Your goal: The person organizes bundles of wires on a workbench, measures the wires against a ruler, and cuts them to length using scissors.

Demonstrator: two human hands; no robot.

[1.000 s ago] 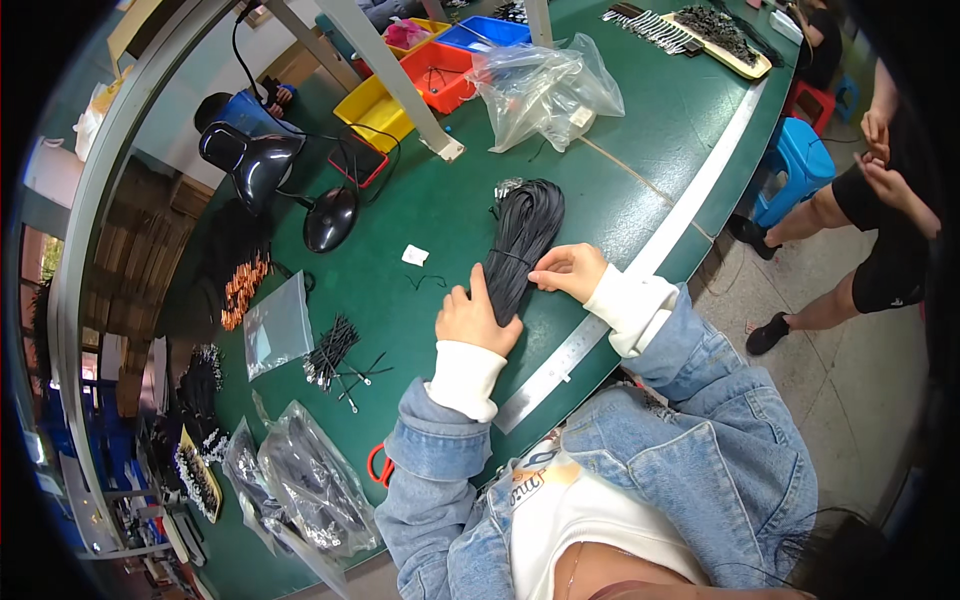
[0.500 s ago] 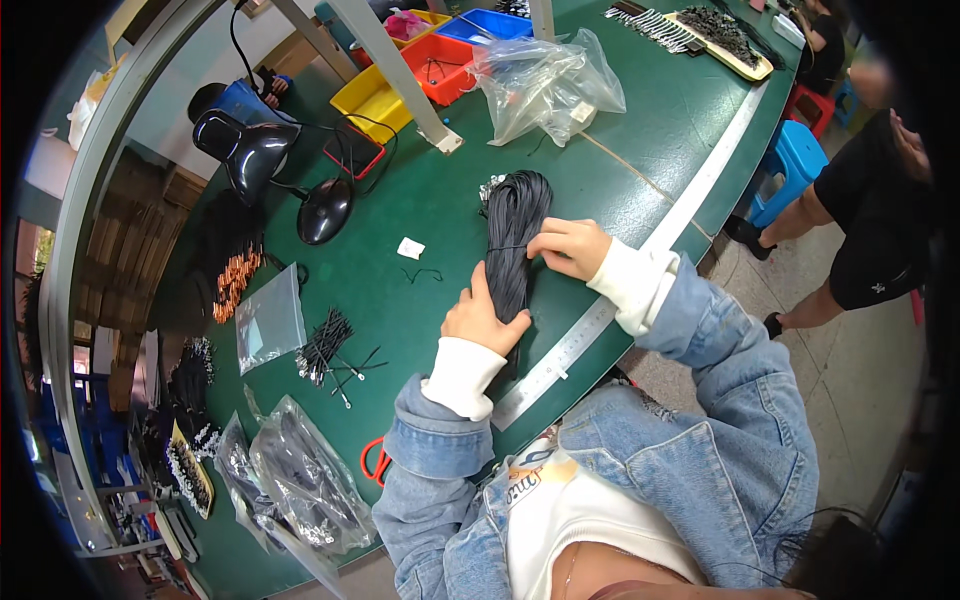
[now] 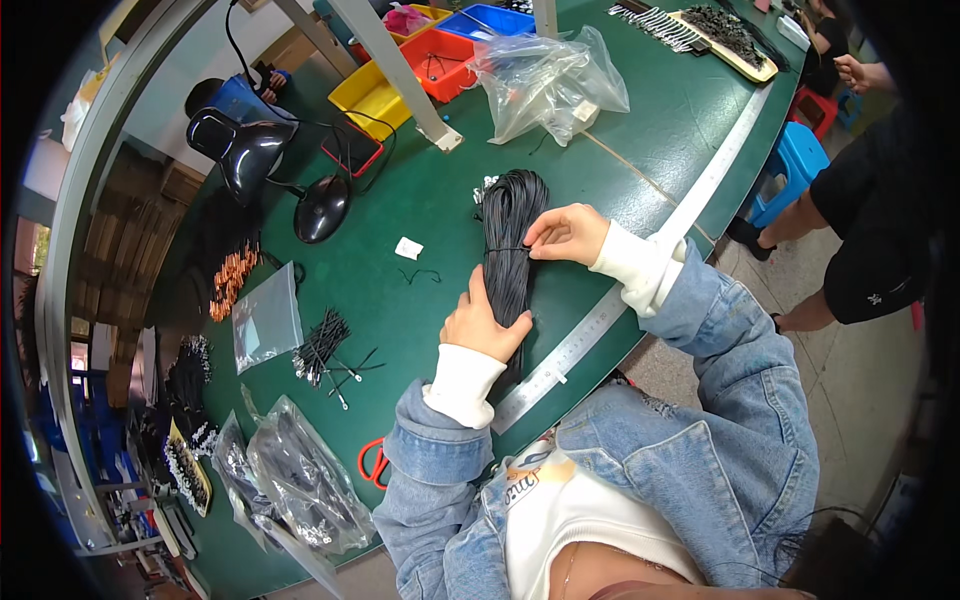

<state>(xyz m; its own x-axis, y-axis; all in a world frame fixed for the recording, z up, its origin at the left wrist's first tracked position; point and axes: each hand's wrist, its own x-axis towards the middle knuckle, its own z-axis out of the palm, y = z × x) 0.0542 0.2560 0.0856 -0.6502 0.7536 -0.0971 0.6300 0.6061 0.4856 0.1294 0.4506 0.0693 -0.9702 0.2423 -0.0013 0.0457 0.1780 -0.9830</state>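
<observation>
- Cable bundle (image 3: 508, 278): black, lying lengthwise on green surface (image 3: 385, 205) in front of person. Thin black tie (image 3: 506, 249) across approx middle; metal ends (image 3: 486, 187) poke out at far end, L side.
- L hand (image 3: 478, 318): fingers along L side, thumb on R side, grasping near half of bundle.
- R hand (image 3: 568, 238): thumb + fingertips pinched at tie, R edge of bundle. Looks like they've got the tie; can't tell if 1 end or 2, too small.
- Risk: slack tie, strands fan out. Cause: L hand easing off while R hand has tension on.
- Risk: tie slips from pinch. Cause: thin, only fingertips on it.
- Risk: outer cables dented/kinked. Cause: overpull; narrow tie puts load on a thin line.
- Risk: bundle rolls or skews. Cause: sideways tug, b/c far half is unheld.
- Risk: metal ends snag or bend if bundle's dragged, b/c they stick out.
- Clutter: ruler (image 3: 575, 350) sits R of bundle, R cuff (image 3: 637, 268) above it; low sleeve could nudge it. Scrap cord (image 3: 420, 276) + white tag (image 3: 408, 248) L of bundle, could get trapped if it rolls L. Scissors (image 3: 372, 463) just beside L sleeve (image 3: 435, 440); elbow might catch handles.
</observation>
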